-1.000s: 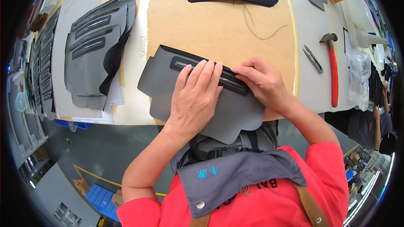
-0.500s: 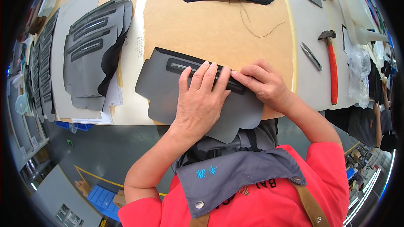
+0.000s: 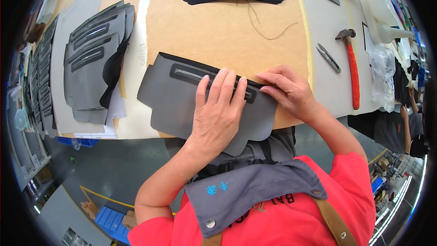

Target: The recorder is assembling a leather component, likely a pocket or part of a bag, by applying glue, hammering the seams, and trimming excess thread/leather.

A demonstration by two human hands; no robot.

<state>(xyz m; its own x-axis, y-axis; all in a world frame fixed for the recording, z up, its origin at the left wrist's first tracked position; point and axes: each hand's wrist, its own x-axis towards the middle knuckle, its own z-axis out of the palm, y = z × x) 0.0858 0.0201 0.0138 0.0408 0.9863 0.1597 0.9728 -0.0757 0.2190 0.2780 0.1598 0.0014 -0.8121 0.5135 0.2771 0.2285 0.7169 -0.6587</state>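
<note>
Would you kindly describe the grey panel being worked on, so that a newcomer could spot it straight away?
Start at the tan work board in the middle of the table and go to its near edge. The grey panel lies flat there, overhanging the edge, with the left hand pressed on it and the right hand at its far end. Unlike the stacked grey panels to the left, it lies alone.

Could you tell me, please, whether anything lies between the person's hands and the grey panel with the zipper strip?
Nothing visible does. The left hand lies flat on the grey panel, fingers across the zipper strip, and the right hand presses its right end. The hammer and snips lie off to the right.
</note>
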